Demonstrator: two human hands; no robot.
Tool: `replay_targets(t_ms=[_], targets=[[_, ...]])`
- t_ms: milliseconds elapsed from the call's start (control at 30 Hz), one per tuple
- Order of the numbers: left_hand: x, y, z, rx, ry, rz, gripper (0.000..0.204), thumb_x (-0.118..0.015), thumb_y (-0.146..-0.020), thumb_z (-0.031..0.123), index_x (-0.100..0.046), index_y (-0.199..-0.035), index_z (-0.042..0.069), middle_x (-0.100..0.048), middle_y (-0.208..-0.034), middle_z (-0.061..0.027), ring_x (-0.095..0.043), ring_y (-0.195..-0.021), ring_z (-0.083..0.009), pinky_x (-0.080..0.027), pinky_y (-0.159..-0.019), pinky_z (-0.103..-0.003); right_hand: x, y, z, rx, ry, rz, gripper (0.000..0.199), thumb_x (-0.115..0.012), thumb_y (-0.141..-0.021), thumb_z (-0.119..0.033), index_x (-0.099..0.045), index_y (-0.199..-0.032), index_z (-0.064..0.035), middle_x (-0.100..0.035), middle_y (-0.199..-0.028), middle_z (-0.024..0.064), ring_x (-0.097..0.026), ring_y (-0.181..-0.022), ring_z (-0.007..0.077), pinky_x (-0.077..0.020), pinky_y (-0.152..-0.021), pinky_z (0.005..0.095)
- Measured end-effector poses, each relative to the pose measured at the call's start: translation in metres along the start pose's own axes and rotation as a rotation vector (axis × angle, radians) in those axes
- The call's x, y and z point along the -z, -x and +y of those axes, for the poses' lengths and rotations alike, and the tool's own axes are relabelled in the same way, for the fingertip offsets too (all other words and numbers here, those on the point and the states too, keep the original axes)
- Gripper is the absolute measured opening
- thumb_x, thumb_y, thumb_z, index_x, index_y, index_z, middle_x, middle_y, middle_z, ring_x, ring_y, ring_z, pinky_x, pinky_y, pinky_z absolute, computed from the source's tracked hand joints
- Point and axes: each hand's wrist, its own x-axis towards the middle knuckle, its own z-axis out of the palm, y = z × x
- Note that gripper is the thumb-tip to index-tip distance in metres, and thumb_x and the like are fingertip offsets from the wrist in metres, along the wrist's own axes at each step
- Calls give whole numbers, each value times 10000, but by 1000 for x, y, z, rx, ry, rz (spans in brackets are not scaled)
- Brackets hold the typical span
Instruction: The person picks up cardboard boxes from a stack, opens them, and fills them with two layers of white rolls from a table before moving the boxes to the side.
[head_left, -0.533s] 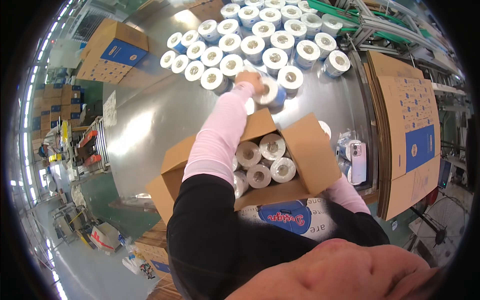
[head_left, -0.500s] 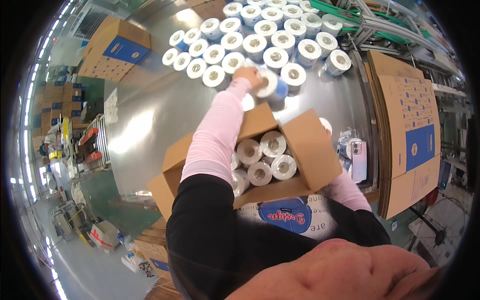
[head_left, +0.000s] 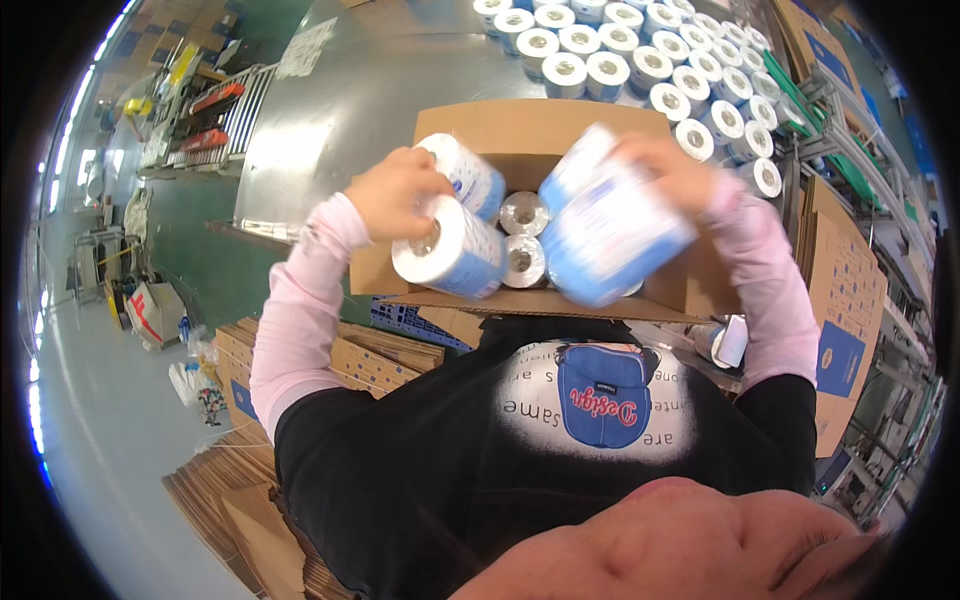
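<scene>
Left hand (head_left: 398,195): I'm seeing it gripping two rolls, the left pair (head_left: 470,222), from their outer ends, one above the other
Left fingers: they are bending and pinching the neighbouring ends of that pair, with one digit pressing at the core of the lower roll
Left pair: both rolls are tilting over the left part of the box (head_left: 540,125), white ends facing the hand, blue-and-white wraps slanting down to the right
Right hand (head_left: 675,175): I'm watching it holding two more rolls, the right pair (head_left: 605,215), over the box's right part
Right fingers: they are curling over the upper end of that pair; motion is blurring them, so I cannot tell how each one is pressing
Right pair: both are leaning side by side, their lower ends pointing down-left and hiding part of the inside
Box: it is standing open in front of the person, its far flap spreading away toward the table (head_left: 400,80)
Boxed rolls (head_left: 524,228): I'm making out two clearly, lying between the two pairs with round ends facing up
Table rolls (head_left: 652,62): many are standing upright in a cluster beyond the box, toward the right
Right side: a phone (head_left: 733,342) is lying near the right sleeve (head_left: 770,310), and flat cartons (head_left: 840,290) are leaning farther out
</scene>
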Motion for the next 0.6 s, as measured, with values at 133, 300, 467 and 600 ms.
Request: replay_targets(t_ms=[133, 300, 467, 600], targets=[[-83, -3, -7, -54, -261, -38, 253, -718, -671, 160, -716, -923, 156, -562, -1013, -137, -525, -1039, -322, -472, -862, -409, -134, -59, -19, -40, 858, -25, 320, -656, -706, -290, -693, -939, -75, -598, -952, 196, -554, -1000, 379, -409, -914, 474], [-148, -34, -51, 77, -214, -391, 398, -698, -745, 248, -671, -1130, 149, -597, -1135, -161, -538, -1127, -341, -449, -964, -390, -210, -58, 53, -236, 705, -91, 608, -643, -775, -234, -482, -1353, -137, -442, -1274, 268, -479, -1151, 426, -369, -1020, 472], [-79, -84, -50, 21, 550, -179, 366, -654, -846, 179, -623, -1199, 91, -669, -976, -116, -640, -918, -213, -515, -834, -328, -108, -4, 11, 108, 491, 285, 302, -630, -807, -139, -635, -1092, -38, -639, -1095, 160, -577, -1053, 342, -458, -928, 415], [-58, -178, -42, 155, 200, 136, 308, -575, -854, 184, -654, -1135, 86, -685, -964, -132, -654, -889, -264, -506, -838, -343, -53, 55, 37, -183, 781, 866, 363, -650, -784, -131, -602, -1134, -45, -574, -1137, 186, -532, -1071, 375, -430, -932, 442]])
